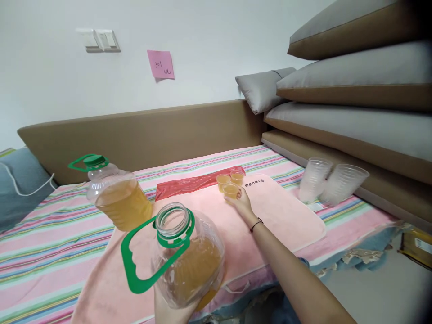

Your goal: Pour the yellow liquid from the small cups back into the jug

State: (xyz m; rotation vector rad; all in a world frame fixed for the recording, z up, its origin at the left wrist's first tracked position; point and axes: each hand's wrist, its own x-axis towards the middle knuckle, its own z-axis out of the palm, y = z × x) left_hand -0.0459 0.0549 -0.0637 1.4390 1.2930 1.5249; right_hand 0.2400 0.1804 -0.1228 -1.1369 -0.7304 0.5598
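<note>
My left hand (173,310) is under an uncapped clear plastic jug (194,265) with a green handle, holding it up near the camera. Amber liquid partly fills the jug; most of my fingers are hidden behind it. With my right hand (242,202) I grip a small clear plastic cup (230,191) of amber liquid, my fingers around its right side. Just behind it stand two more filled cups, a left one (222,182) and a right one (237,177), close together by a red plastic bag (189,184).
A second jug (124,202) with a green cap stands at the left. Two stacks of clear cups, one (314,180) beside the other (344,182), are at the right. A pink mat (276,216) covers part of the striped sheet (54,261). Cushions (351,72) are piled at right.
</note>
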